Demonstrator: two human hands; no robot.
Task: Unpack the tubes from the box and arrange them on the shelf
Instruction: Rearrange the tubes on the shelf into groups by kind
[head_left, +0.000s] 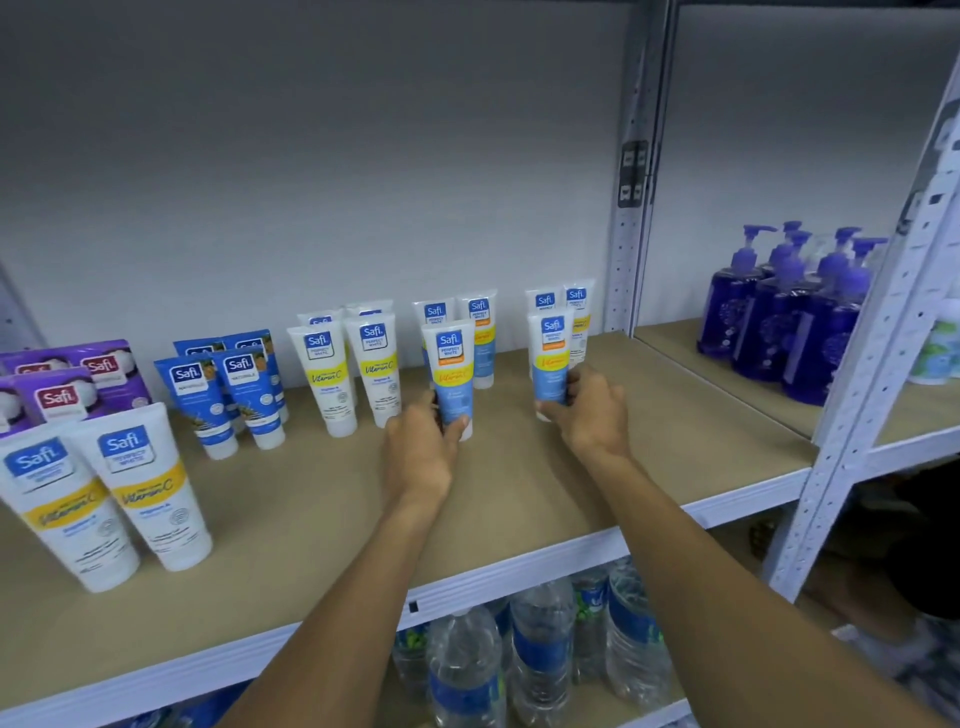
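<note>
fingers (457, 423) of my left hand (418, 452) wrap one blue tube (451, 376), my right hand (592, 410) clamps another tube (550, 364), both upright on the shelf (519, 499). release crooked and either tips, knocking the rows behind like dominoes.

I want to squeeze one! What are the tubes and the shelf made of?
The tubes, like the one in the left hand, tube, look like soft glossy plastic: smooth, printed, with flat crimped tops. The shelf board looks like matte tan pressed wood, probably; its white edge and holed posts look like painted metal.
</note>
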